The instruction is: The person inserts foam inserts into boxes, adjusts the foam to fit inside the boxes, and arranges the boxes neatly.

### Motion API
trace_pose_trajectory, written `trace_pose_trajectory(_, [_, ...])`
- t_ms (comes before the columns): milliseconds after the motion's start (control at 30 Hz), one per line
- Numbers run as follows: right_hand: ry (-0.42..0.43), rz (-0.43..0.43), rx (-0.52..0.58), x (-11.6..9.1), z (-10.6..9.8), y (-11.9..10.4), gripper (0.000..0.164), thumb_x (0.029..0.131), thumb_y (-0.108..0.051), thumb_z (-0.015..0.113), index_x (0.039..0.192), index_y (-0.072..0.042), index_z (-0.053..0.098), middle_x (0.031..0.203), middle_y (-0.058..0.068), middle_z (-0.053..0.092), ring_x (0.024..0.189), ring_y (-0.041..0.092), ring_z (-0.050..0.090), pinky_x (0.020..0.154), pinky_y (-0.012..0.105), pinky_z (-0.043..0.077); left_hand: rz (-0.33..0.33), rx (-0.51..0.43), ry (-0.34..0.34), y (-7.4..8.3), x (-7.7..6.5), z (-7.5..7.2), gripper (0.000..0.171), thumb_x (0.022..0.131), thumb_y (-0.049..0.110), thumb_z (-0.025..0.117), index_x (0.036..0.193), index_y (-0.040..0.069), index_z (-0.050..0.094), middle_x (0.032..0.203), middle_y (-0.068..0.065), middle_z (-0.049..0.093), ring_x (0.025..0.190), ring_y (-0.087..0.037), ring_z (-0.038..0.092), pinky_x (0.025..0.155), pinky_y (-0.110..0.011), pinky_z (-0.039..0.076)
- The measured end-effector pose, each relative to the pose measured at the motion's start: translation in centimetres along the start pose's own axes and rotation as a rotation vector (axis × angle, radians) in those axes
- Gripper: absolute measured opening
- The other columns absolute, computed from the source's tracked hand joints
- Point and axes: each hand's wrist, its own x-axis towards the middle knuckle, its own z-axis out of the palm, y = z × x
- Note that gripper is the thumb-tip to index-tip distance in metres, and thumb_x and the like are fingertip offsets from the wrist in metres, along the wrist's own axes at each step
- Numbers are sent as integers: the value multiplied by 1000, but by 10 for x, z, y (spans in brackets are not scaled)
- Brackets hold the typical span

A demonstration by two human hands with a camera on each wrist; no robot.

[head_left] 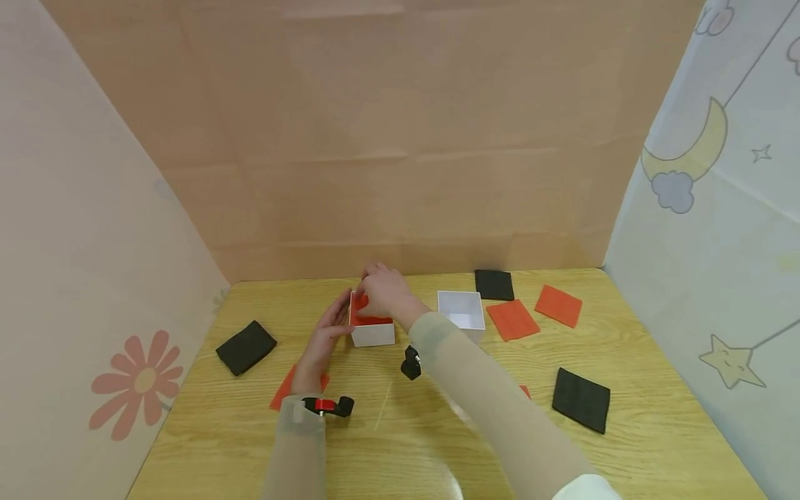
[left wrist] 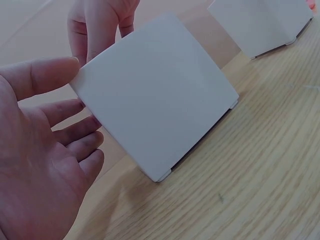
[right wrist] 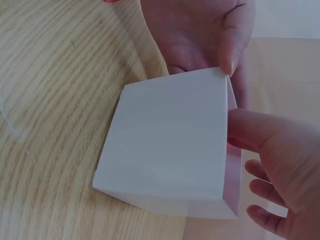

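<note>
While the near left rim corner of a small, white, square, open-topped box is touched by the thumb of the left hand, the grip is loosely spread, its fingers extended beside the wall. Inside, a red cloth-like piece is reached by the right hand; whether it is pinched there cannot be told. To the right, a matching white box is set on the wood-grained desk, where flat black squares and red squares are scattered
</note>
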Motion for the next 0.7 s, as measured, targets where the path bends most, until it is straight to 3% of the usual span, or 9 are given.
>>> trace_pose_trajectory(100, [-1,2,-6,0,0,0,34,90,-50,84,117,-31,84,137,0,60,128,22,49,104,44,50,-5,3,3,-1,0,0,80,100,-5,56,172,15,26,177,-1,22,164,-22,16,128,-41,24])
trace_pose_trajectory(267, [-22,-3,-3,-2,0,4,34,90,-49,84,118,-30,84,137,1,60,128,23,49,104,45,49,-3,7,7,-1,0,1,81,99,-6,56,172,14,26,177,-3,23,164,-24,17,130,-48,19])
trace_pose_trajectory(500, [-35,24,-62,-4,-9,17,26,87,-51,87,101,-29,85,133,-1,63,127,23,51,99,44,52,3,18,30,-1,2,2,76,99,-6,54,170,9,29,176,-10,23,163,-28,17,131,-48,13])
trace_pose_trajectory(700, [-72,40,-119,-4,-11,23,15,89,-44,85,95,-30,85,132,0,64,125,24,50,102,46,50,8,8,33,-1,2,1,76,100,-9,52,170,9,29,176,-10,25,163,-28,19,131,-45,15])
